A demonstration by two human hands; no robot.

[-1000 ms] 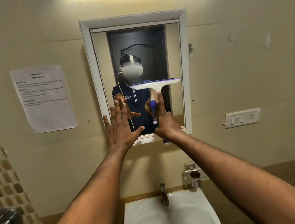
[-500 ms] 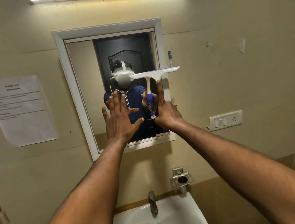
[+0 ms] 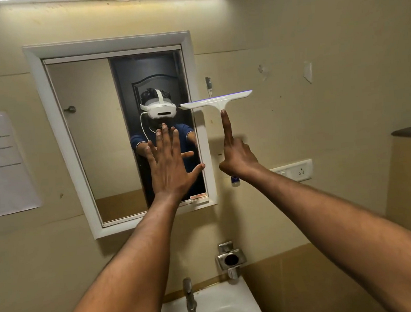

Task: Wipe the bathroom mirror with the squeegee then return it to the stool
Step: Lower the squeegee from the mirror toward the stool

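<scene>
Wipe looks done imo: my right hand (image 3: pixel 236 157) is fisted on the white plastic squeegee w/ blue handle (image 3: pixel 216 100), now off the white-framed mirror (image 3: pixel 198 122), left hand (image 3: pixel 169 166) splayed empty; next, find the unseen stool.

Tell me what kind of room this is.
Most likely a small bathroom: a white-framed wall mirror hangs above a white ceramic washbasin with a metal tap, and the right hand holds a white plastic squeegee.
</scene>
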